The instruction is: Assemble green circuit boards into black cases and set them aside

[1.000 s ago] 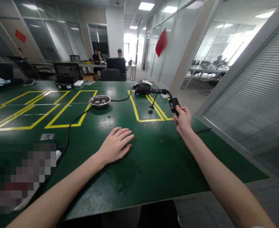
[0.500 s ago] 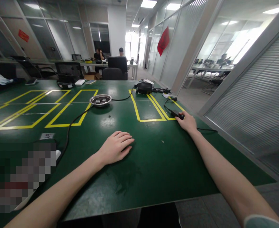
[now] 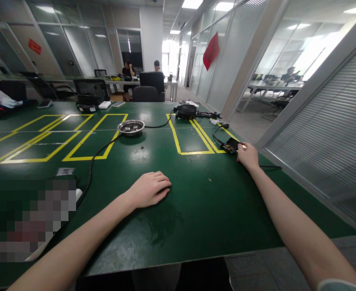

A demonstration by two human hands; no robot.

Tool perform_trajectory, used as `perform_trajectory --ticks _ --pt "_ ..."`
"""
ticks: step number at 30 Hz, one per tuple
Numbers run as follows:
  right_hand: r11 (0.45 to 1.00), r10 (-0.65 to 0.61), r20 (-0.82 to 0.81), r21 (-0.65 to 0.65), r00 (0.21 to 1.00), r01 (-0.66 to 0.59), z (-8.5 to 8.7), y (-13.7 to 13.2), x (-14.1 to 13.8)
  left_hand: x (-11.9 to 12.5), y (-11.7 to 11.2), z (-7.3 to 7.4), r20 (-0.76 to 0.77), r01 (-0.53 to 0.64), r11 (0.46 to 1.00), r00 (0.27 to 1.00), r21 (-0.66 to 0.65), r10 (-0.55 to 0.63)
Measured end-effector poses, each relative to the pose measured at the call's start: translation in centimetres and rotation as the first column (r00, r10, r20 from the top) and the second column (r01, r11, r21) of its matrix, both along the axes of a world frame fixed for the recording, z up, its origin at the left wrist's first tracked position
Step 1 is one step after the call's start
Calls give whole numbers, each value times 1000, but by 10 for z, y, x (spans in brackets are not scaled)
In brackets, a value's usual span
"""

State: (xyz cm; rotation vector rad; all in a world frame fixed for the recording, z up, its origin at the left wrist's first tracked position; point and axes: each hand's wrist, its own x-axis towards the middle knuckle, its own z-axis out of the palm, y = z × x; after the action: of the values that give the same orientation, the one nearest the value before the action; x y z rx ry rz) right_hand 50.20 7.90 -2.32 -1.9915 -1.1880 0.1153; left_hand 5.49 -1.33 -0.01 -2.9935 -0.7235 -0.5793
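Observation:
My left hand (image 3: 151,189) lies palm down on the green table (image 3: 193,218), fingers stretched out and holding nothing. Over by the table's right side, the fingers of my right hand (image 3: 248,156) are closed on the edge of a small black box (image 3: 230,145). The box is tilted up and shows small yellowish marks on its face; its exact kind is not clear. A black cable (image 3: 215,133) loops from it to a dark round end (image 3: 225,126). My fingers hide the box's right end.
A metal bowl (image 3: 131,133) with small metal pieces stands left of centre. A black pouch-like item (image 3: 186,112) lies at the back. Yellow tape (image 3: 196,153) marks rectangles. A dark cable (image 3: 90,171) runs toward a blurred-out object (image 3: 38,224) at left. Two people sit farther back.
My right hand has tipped the black box up, turning its marked face toward me, and has shifted slightly right. My left hand stays on the table. The view has shifted slightly.

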Motion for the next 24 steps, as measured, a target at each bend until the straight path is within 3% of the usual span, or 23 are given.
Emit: perform_trajectory --ticks 9,16,21,24 --pt "999 23 12 -45 1000 -22 -2 0 -1 0 -1 2 -3 3 1000 1000 -18 -3" --pt "988 136 181 54 974 -148 -2 0 1 -1 0 0 9 8 1000 1000 -14 -8" --pt "979 104 127 160 986 -124 -5 6 6 0 -1 1 11 4 1000 1000 -24 -4" --pt "987 108 122 109 987 -121 -9 10 4 0 -2 2 11 6 999 1000 -33 -6"
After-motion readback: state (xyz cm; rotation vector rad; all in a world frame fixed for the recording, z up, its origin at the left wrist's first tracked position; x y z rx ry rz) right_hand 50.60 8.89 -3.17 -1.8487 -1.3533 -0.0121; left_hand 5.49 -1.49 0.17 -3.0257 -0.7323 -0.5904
